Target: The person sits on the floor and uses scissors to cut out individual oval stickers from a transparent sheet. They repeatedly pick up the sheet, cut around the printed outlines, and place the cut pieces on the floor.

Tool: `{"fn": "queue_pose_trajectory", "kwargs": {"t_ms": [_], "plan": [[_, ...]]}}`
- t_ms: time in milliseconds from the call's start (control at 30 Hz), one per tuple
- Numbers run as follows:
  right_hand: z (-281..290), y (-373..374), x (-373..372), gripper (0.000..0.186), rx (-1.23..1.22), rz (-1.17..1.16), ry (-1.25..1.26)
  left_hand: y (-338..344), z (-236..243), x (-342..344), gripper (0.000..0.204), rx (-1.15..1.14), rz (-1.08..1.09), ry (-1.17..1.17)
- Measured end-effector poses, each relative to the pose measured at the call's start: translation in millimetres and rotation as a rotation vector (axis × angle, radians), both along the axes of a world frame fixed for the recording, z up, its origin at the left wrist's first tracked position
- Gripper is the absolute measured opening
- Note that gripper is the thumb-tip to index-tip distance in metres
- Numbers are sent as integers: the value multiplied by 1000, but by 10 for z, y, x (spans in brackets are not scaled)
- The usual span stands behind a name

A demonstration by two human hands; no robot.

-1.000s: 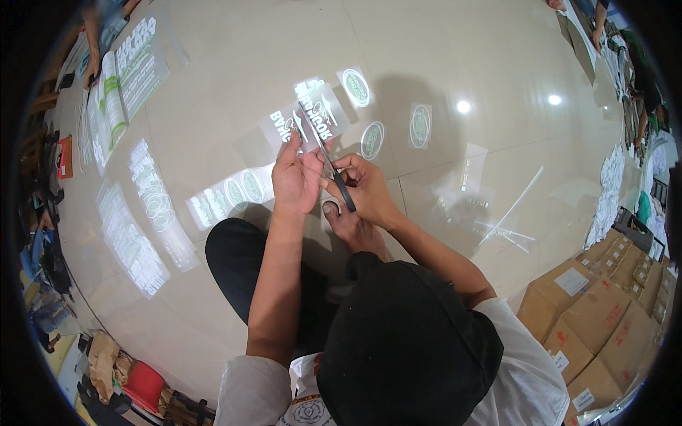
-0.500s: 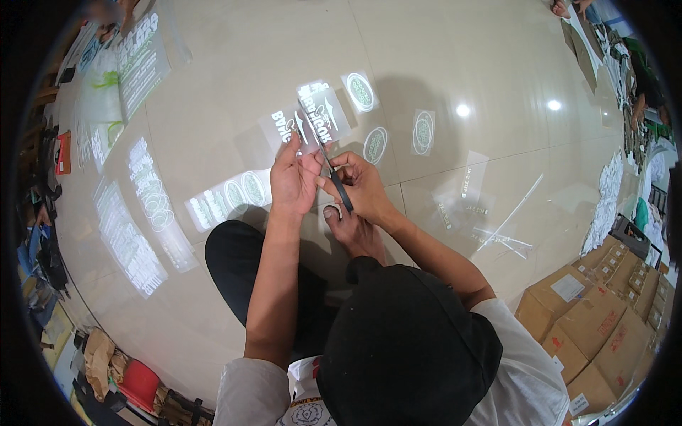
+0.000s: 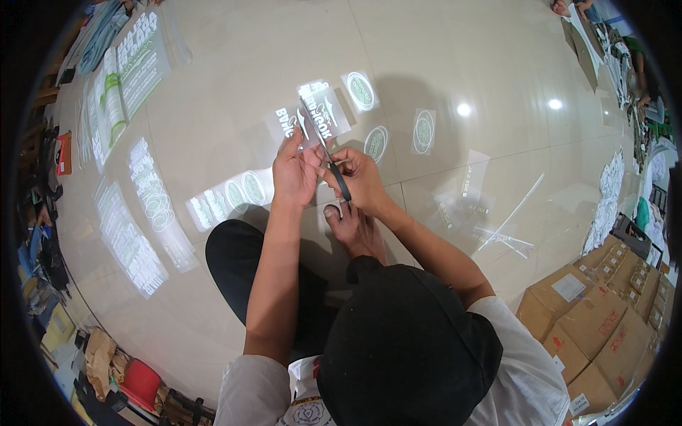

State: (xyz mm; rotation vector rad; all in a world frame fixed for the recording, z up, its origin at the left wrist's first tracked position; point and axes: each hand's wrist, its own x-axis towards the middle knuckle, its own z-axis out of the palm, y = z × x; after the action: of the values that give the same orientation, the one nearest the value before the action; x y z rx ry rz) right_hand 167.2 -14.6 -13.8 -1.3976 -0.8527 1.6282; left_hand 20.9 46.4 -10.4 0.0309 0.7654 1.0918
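My left hand (image 3: 294, 176) pinches the near edge of a clear film sheet (image 3: 327, 106) printed with white lettering and a small logo. In my right hand (image 3: 364, 183) is a pair of scissors (image 3: 339, 182) with dark handles, fingers wrapped through the loops. The blades point away from me and lie along the middle of the sheet, between two printed parts. How far the cut reaches cannot be made out. Just beyond and right of the sheet lie cut film pieces with green-and-white oval prints (image 3: 360, 91). A longer printed strip (image 3: 231, 197) lies left of my hands.
Other printed film strips (image 3: 150, 186) lie on the tiled floor at left, with larger sheets (image 3: 142, 67) at far left. Thin film offcuts (image 3: 511, 213) are scattered at right. Cardboard boxes (image 3: 582, 323) stand at lower right. My bare foot (image 3: 355, 231) is just below the scissors.
The scissors and my right hand have shifted slightly. At the upper left, a person has moved mostly out of view, and the green-marked film there has changed shape.
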Motion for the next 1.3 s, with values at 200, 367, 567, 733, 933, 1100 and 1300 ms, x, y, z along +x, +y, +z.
{"fn": "queue_pose_trajectory", "kwargs": {"t_ms": [200, 367, 567, 733, 933, 1100, 1300], "plan": [[-3, 14, 0, 31, -34, -24, 16, 18, 54, 37, 28, -25, 25, 3], [-10, 22, -28, 28, -43, -31, 45, 10, -59, -32, 32, 3, -23, -15], [-58, 14, -5, 26, -49, -22, 40, 27, -28, 21, 27, -27, 30, -13], [-133, 75, -23, 24, -65, -35, 32, 99, -188, -7, 27, -65, 25, 22], [-323, 193, -78, 38, -93, -58, 156, 151, -261, -7, 40, -66, 65, 100], [-132, 221, -57, 32, -141, -20, 113, 130, -90, -54, 47, 75, 138, 298], [-186, 8, 133, 41, -15, -250, -14, 0, 116, 15, 42, 73, -17, 383]]}}
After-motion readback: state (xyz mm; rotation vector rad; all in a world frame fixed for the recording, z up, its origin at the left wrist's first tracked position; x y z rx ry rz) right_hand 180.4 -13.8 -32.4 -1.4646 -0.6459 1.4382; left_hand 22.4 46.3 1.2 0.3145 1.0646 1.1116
